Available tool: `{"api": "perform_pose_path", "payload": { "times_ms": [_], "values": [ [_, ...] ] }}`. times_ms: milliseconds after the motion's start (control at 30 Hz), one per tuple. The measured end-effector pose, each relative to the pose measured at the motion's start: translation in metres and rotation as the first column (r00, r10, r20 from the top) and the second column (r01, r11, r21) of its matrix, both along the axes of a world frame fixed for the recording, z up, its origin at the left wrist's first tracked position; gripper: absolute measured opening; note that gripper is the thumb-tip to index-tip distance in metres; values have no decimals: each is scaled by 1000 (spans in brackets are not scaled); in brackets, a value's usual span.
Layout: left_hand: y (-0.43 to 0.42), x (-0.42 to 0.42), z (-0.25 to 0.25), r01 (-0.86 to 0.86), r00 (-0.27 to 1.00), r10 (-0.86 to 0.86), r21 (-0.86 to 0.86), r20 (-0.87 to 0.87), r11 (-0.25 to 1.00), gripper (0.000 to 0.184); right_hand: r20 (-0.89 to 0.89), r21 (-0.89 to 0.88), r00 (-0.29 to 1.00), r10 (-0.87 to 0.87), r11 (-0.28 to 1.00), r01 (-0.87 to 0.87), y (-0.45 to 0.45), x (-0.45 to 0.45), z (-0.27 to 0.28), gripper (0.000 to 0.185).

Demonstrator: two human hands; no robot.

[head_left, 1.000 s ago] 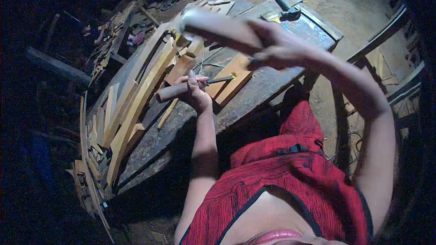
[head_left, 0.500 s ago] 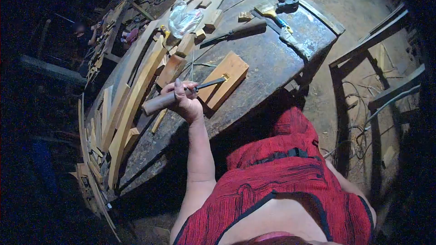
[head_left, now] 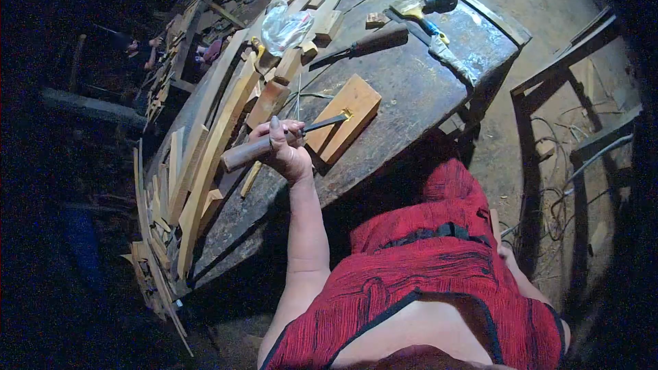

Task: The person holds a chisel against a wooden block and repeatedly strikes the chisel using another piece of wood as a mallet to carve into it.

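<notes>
My left hand [head_left: 291, 157] is closed around the wooden handle of a chisel [head_left: 323, 125]. The chisel slants, and its tip sits at a small cut hole in a rectangular wooden block [head_left: 358, 103] lying on the dark workbench [head_left: 274, 185]. Low at my right side, beside the red dress, part of my right hand [head_left: 506, 253] shows; its fingers are hidden. A narrow pale piece of wood [head_left: 494, 225] stands up just above that hand, and I cannot tell whether it is held.
Wooden strips [head_left: 205, 192] and offcuts crowd the bench's left side, with a clear plastic bag [head_left: 284, 27] among them. A hammer [head_left: 439, 1], a paintbrush [head_left: 433, 31] and a wooden-handled tool [head_left: 377, 41] lie farther back. Cables [head_left: 555, 199] and frames occupy the floor at right. Another person [head_left: 147, 51] is at far left.
The view has shifted slightly, so the bench appears a little farther right. My left hand keeps its grip on the chisel at the hole. More of my right hand and the pale wood now shows.
</notes>
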State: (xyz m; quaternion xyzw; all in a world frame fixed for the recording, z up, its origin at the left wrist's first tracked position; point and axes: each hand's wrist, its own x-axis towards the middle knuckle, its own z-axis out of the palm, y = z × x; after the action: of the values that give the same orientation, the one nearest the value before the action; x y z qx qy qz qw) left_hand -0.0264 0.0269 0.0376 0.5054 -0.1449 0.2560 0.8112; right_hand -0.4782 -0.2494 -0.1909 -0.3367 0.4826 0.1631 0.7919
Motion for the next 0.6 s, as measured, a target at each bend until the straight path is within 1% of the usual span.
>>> {"api": "perform_pose_path", "payload": {
  "times_ms": [100,233,300,333,367,433,500,533,567,600],
  "values": [
    [-5,-2,3,-11,1000,11,4,16,1000,20,14,-4,1000,-9,1000,9,-2,-3,-7,35],
    [-11,-2,8,-3,1000,4,23,-9,1000,20,60,-24,997,-37,999,39,-5,-2,-40,35],
    [-15,6,9,74,997,-77,113,27,991,20,63,-31,997,-38,999,40,-6,-5,-42,35],
    [-20,6,13,158,985,-163,79,50,984,22,62,-35,997,-40,998,42,-6,-7,-39,35],
    [-22,2,19,178,982,-185,168,25,970,22,54,-41,998,-38,998,40,-8,-10,-34,35],
    [-26,7,23,248,965,-261,208,37,946,22,21,-39,1000,-22,999,23,-7,-11,-5,35],
    [-33,8,29,252,962,-269,244,40,936,22,15,-52,1000,21,998,-20,-4,-9,19,35],
    [-32,12,28,361,927,-375,225,20,905,22,13,-12,1000,-4,1000,4,-4,-10,18,36],
    [-31,14,28,466,879,-476,202,1,861,23,12,-11,1000,-13,1000,13,-2,-13,12,36],
    [-30,14,30,490,868,-494,236,-44,839,22,9,-23,997,-70,997,70,-2,-15,-1,35]
  ]
}}
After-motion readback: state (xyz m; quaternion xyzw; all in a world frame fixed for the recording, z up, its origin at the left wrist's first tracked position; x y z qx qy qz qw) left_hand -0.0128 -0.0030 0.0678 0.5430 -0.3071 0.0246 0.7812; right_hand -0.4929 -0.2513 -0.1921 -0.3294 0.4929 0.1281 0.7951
